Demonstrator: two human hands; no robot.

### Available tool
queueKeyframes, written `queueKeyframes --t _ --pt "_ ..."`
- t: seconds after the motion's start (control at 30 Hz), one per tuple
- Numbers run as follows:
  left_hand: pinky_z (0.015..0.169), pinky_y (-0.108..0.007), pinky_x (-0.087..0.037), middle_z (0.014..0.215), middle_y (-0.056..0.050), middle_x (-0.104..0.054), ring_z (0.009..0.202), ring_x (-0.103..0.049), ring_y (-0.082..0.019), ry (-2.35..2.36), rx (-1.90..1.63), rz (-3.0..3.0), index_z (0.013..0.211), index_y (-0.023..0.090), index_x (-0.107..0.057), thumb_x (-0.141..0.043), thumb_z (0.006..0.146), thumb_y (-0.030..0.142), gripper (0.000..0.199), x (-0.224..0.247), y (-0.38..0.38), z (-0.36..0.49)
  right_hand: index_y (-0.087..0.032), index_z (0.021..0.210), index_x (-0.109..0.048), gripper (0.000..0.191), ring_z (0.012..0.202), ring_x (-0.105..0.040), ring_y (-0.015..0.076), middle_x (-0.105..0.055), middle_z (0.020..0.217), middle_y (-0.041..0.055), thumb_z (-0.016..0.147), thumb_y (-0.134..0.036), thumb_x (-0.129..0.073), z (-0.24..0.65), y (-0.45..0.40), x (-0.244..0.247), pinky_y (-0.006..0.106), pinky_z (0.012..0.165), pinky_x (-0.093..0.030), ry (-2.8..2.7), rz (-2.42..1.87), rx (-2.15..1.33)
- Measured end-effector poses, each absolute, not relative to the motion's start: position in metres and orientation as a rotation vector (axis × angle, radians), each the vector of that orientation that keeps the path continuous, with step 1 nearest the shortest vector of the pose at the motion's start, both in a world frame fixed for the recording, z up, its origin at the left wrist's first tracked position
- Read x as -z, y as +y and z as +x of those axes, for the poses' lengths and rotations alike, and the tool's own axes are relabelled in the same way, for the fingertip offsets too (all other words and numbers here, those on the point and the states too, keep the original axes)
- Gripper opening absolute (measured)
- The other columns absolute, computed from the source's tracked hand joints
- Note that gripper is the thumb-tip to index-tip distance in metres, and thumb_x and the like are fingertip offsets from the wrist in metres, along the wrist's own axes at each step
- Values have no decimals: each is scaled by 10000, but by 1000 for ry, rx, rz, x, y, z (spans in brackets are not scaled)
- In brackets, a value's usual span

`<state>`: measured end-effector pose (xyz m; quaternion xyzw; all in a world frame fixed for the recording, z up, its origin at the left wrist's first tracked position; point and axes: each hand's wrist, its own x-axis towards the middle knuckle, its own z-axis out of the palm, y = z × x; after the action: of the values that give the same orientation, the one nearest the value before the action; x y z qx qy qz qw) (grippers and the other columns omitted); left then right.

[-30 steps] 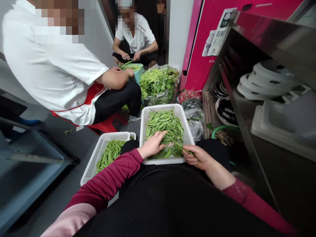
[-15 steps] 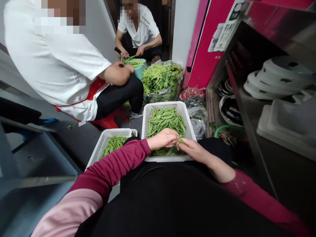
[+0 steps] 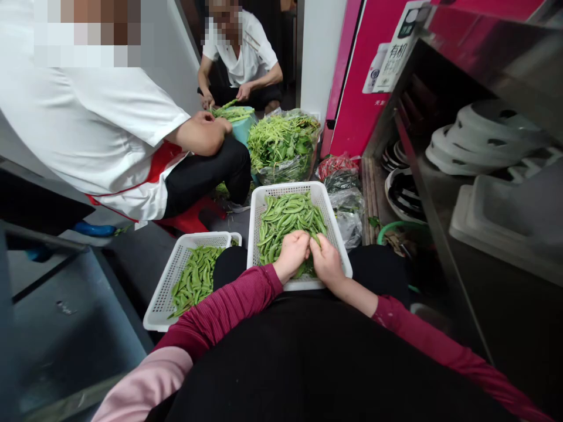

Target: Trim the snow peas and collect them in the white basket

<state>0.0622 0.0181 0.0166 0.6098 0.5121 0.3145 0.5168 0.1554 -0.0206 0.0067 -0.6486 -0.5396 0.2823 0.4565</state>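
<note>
A white perforated basket [image 3: 255,225] rests across my lap, heaped with green pea pods [image 3: 290,214]. Over its near half my two hands meet. My right hand [image 3: 328,261] is closed on a single pea pod [image 3: 315,238], part of which shows between the fingers. My left hand [image 3: 292,255] is closed too, its fingertips pinched together at the end of that pod, which they mostly hide. Lower on my left stands a second white basket [image 3: 165,293] holding more pea pods [image 3: 197,275], partly behind my left sleeve.
A co-worker [image 3: 118,123] sits at the left on a red stool [image 3: 193,218]; another [image 3: 246,53] crouches behind, handling green stalks. Ahead stands a bag of leafy greens [image 3: 284,143]. To the right are plastic bags [image 3: 347,205], a green tub [image 3: 382,235] and a metal shelf [image 3: 461,281] with white trays.
Both hands have shifted slightly and now meet lower over the basket, the right one turned more upright. The view has moved a little, showing more of the left basket.
</note>
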Motion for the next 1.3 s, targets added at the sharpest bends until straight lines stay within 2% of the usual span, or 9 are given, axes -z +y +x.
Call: queueKeyframes --t 0.17,0.23,0.33,0.53,0.63,0.8,1.07,1.23,1.3 --pt "592 -238 -406 573 -13 -500 581 -509 -129 1144 -4 2148 602 143 -535 -414 723 223 189 11 19 29 -216 809 -451 232 438 -362 73 -416 604 -42 821 -425 -351 212 -4 -2 199 389 -283 -706 -1357 -665" --pt "675 -268 -425 796 -61 -561 746 -550 -173 1141 157 2323 790 155 -594 -483 691 204 157 20 18 21 -219 829 -458 184 424 -361 59 -422 620 -47 800 -393 -404 236 -1 -3 190 368 -264 -598 -1282 -597" --pt "770 -301 -422 1076 -131 -502 938 -530 -218 1210 238 2349 1045 159 -536 -535 670 185 376 31 19 28 -235 914 -463 188 423 -405 63 -445 625 -56 754 -333 -469 250 -4 -8 191 378 -308 -555 -1226 -718" --pt "616 -273 -440 735 -106 -594 718 -581 -207 1311 355 2138 714 106 -593 -621 620 271 192 42 31 49 -207 788 -501 151 359 -343 61 -393 530 -72 680 -305 -539 222 -24 -11 191 341 -244 -714 -1303 -1297" --pt "463 -207 -378 595 -31 -546 510 -513 -110 1289 309 2008 683 125 -564 -509 720 351 236 31 40 37 -218 813 -560 150 393 -390 87 -443 510 -52 692 -305 -570 204 -34 -2 215 385 -291 -1242 -1550 -1068" --pt "329 -167 -176 431 61 -381 327 -288 -28 1011 137 1327 613 130 -492 -565 664 410 294 -9 43 15 -259 1016 -564 271 713 -564 166 -607 853 39 748 -297 -559 178 -39 9 247 582 -406 -2052 -1427 -527" --pt "403 -178 -332 597 5 -502 430 -428 -53 913 -199 1335 812 119 -549 -443 757 476 376 -41 19 0 -204 825 -607 167 730 -564 132 -601 780 39 828 -222 -440 179 -33 2 207 628 -403 -2135 -1350 -276" --pt "623 -212 -410 755 -12 -559 636 -509 -88 940 -438 2019 825 152 -582 -582 687 303 204 -53 9 -2 -240 853 -617 141 750 -563 125 -604 867 24 812 -251 -482 179 -32 -7 201 609 -396 -2273 -1411 -352" --pt "617 -207 -416 675 6 -554 609 -514 -85 939 -438 2011 761 151 -567 -570 692 250 121 -53 8 2 -247 829 -617 115 745 -564 127 -602 858 12 796 -268 -510 177 -29 -12 207 614 -402 -2326 -1425 -439"
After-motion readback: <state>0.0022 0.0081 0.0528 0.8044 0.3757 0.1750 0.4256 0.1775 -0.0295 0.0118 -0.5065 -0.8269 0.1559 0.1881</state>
